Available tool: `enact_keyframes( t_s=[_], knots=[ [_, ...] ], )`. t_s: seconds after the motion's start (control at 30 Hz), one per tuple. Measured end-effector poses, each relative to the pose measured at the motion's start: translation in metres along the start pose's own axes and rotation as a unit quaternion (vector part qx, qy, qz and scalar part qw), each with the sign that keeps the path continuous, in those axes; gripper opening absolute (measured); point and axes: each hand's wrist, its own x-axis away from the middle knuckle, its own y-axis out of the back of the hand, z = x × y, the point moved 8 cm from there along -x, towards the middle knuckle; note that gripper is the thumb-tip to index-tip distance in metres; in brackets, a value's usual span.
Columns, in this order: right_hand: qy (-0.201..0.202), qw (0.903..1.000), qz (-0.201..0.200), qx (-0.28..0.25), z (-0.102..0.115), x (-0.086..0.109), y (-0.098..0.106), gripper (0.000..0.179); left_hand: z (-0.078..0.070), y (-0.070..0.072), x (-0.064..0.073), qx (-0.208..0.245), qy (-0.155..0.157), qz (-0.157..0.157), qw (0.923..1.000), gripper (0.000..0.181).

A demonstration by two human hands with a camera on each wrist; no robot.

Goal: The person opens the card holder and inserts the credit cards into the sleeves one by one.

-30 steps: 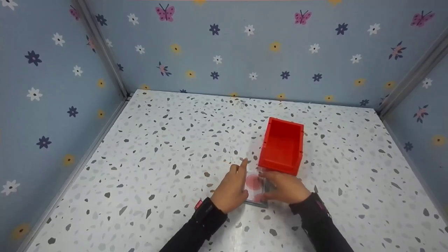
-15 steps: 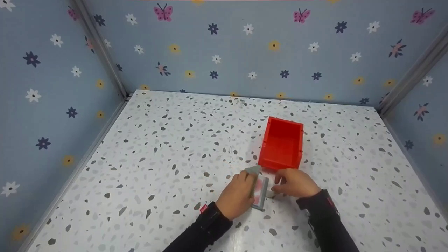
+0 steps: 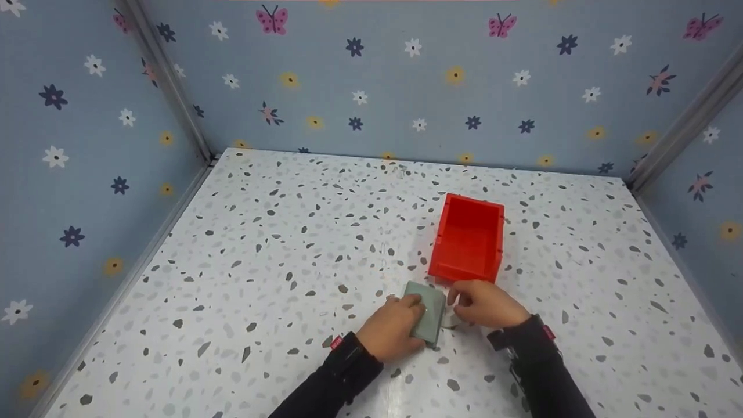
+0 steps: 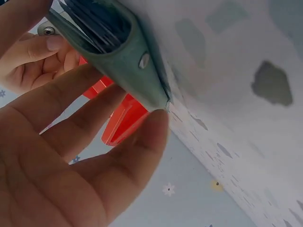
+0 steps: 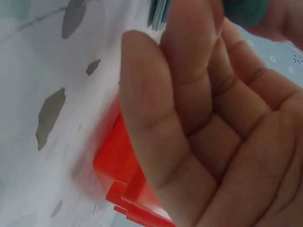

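Note:
In the head view a grey-green snap card holder (image 3: 428,316) lies closed on the speckled table, just before the red bin. My left hand (image 3: 392,331) rests on its cover with fairly straight fingers. Clear card sleeves (image 4: 102,28) show at the card holder's end in the left wrist view, along with a metal snap (image 4: 143,60) on the cover. My right hand (image 3: 487,305) is at its right side, pinching a pale strap (image 3: 450,319). A metal stud (image 4: 49,30) on that strap shows beside the right fingers. The right fingers partly hide the strap in the right wrist view.
The red bin (image 3: 464,273) stands directly beyond the card holder and my right hand. Flower-patterned panels (image 3: 371,81) border the table (image 3: 278,278) at the back and sides.
The card holder lay open under both hands, showing a clear sleeve. My left hand has folded the cover over to the right and down. The right hand has drawn slightly right, to the strap.

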Motion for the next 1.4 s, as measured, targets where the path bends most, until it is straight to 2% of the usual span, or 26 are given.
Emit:
enact_keyframes(
  t_s=[0.1, 0.17, 0.3, 0.47, 0.73, 1.1, 1.4],
  knots=[
    [0.025, 0.9996, -0.008, -0.013, 0.004, -0.001, 0.001, 0.015, 0.004, -0.002, 0.000, 0.033, 0.021, 0.016, 0.9991, 0.061],
    [0.038, 0.9988, -0.019, -0.023, 0.006, -0.002, 0.003, 0.014, 0.005, -0.001, 0.000, 0.034, 0.030, 0.020, 0.9988, 0.061],
    [0.037, 0.9971, -0.053, -0.040, 0.005, -0.003, 0.007, 0.012, 0.006, 0.001, 0.000, 0.030, 0.041, 0.018, 0.9986, 0.057],
    [0.023, 0.9940, -0.077, -0.074, 0.005, -0.005, 0.008, 0.011, 0.006, 0.003, 0.001, 0.034, 0.046, 0.004, 0.9984, 0.049],
    [-0.041, 0.9866, -0.065, -0.144, 0.001, -0.010, -0.005, 0.016, 0.009, 0.002, -0.001, 0.052, 0.066, -0.012, 0.9963, 0.046],
    [0.020, 0.9939, -0.052, -0.095, 0.012, -0.014, -0.015, 0.011, 0.008, 0.001, -0.001, 0.029, 0.063, -0.027, 0.9972, 0.050],
    [0.012, 0.9947, -0.075, -0.069, 0.017, -0.015, -0.017, 0.012, 0.009, 0.000, -0.002, 0.020, 0.061, -0.025, 0.9976, 0.051]
  ],
)
